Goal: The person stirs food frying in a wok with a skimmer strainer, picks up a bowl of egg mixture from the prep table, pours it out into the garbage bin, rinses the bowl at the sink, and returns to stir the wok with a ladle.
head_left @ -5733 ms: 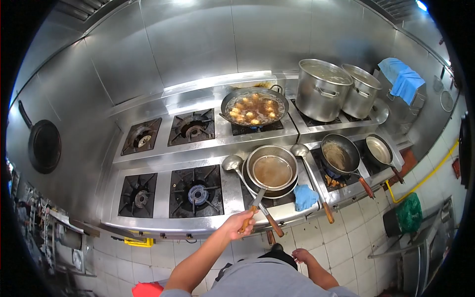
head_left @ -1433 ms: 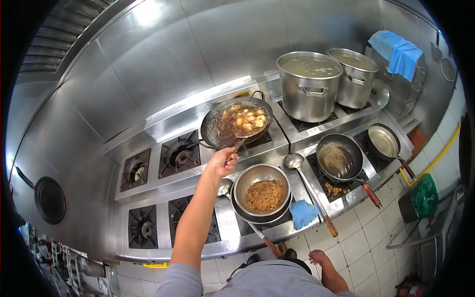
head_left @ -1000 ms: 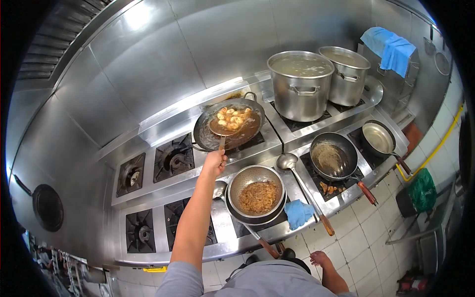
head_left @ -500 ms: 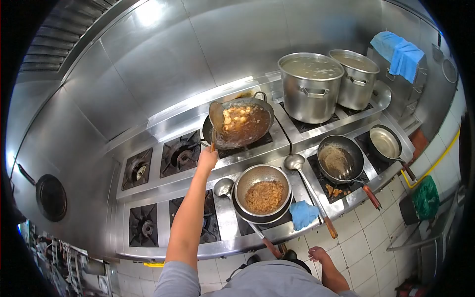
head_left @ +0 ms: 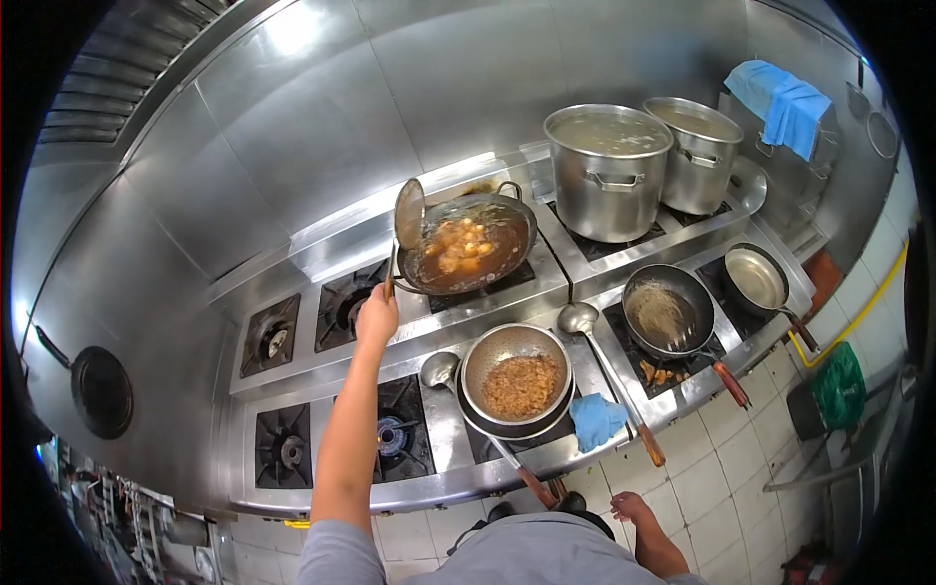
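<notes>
My left hand [head_left: 377, 314] is closed around the wooden handle of a skimmer [head_left: 410, 214]. The skimmer's round mesh head is tilted up at the left rim of a large dark wok [head_left: 520, 255]. Golden-brown fried pieces [head_left: 461, 246] lie together in the wok's bubbling brown liquid. Low at my right side hangs my right hand [head_left: 633, 506], holding nothing, fingers loosely apart. In front of my body a metal colander [head_left: 472, 375] with brown crumbly food sits over a dark pan, a ladle [head_left: 441, 370] to its left.
Two tall stockpots [head_left: 606, 185] full of liquid stand at the back right. To the right are a dark pan [head_left: 673, 310] and a saucepan [head_left: 756, 283]. A long ladle [head_left: 616, 375] and blue cloth [head_left: 598, 420] lie near the front edge. A front-left burner [head_left: 392, 439] shows blue flame.
My left hand has moved left with the skimmer, whose head swung from over the wok to its left rim and now stands steeper. The fried pieces have spread lower in the liquid.
</notes>
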The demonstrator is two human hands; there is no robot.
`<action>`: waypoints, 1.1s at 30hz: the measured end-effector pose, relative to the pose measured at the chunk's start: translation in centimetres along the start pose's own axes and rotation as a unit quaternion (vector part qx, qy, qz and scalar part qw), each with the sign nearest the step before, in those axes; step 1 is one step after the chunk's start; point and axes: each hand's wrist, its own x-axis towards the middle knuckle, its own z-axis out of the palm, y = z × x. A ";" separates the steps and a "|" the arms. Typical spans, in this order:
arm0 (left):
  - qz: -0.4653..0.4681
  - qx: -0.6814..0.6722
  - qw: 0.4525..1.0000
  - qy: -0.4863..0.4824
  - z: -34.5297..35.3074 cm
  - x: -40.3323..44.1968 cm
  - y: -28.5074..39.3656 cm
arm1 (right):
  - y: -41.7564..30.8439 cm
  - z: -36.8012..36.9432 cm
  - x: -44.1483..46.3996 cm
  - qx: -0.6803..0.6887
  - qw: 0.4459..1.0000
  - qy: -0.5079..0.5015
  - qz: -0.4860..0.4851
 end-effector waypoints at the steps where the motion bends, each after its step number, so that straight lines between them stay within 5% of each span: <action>1: -0.001 0.012 1.000 -0.003 -0.3 0.0 -0.1 | -0.1 0.0 -0.2 0.006 1.000 -0.004 0.002; 10: 0.004 0.030 0.998 -0.057 2.9 1.5 -2.8 | 0.2 0.3 -0.5 -0.001 1.000 -0.021 0.009; 14: -0.046 -0.168 0.972 -0.160 5.2 2.5 -3.1 | 0.3 0.3 0.4 0.004 1.000 -0.020 0.004; 17: -0.196 -0.366 0.871 -0.265 4.8 1.6 -0.5 | -0.2 0.5 0.2 0.020 1.000 -0.009 -0.007; 26: -0.233 -0.488 0.772 -0.334 7.7 1.4 0.6 | 0.5 0.3 -0.2 0.017 1.000 -0.007 0.006; 33: -0.199 -0.468 0.793 -0.335 7.3 0.5 1.7 | 1.0 -0.5 0.1 0.005 1.000 -0.001 0.008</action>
